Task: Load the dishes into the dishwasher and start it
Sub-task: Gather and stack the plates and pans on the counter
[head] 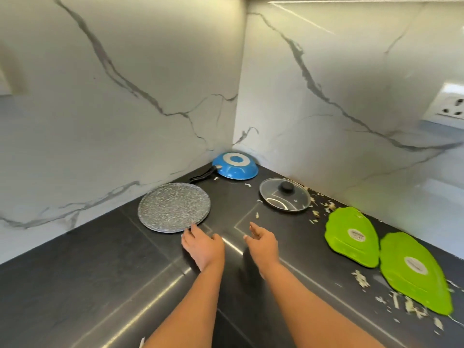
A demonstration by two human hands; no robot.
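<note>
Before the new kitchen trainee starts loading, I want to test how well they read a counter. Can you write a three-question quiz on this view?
1. True or false: the blue pan lies upside down in the corner of the counter.
2. Which thing are the fingertips of the left hand nearest? A) the glass lid B) the speckled grey plate C) a green leaf-shaped dish
3. Fill in: the right hand is open and holds ____.

Key: 1 true; 2 B; 3 nothing.
</note>
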